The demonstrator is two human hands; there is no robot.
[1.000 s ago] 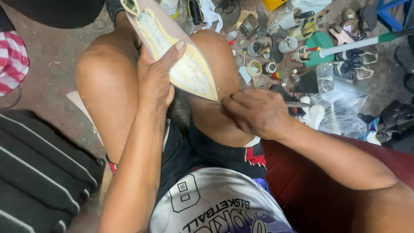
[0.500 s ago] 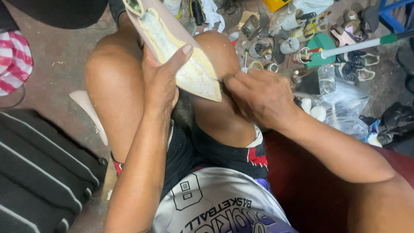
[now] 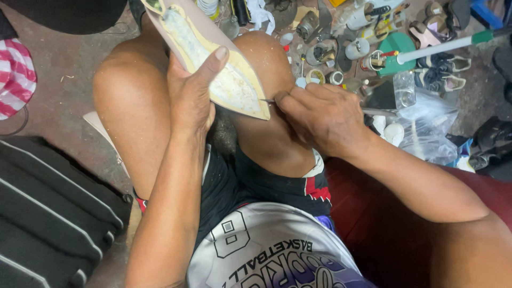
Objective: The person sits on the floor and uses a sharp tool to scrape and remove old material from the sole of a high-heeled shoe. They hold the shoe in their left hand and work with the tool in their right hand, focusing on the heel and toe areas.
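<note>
A seated person's left hand (image 3: pixel 193 96) clamps a pointed shoe sole (image 3: pixel 213 64) slanting across the knees, while the right hand (image 3: pixel 322 117), closed on a thin blade (image 3: pixel 266 100), meets its near tip.

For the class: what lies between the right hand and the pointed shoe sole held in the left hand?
A thin metal blade bridges the right hand and the sole's tip in the head view.

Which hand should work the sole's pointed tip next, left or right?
Right. The right hand already has a thin blade at the tip of the sole. The left hand is gripping the sole, steadying it between the knees.
</note>
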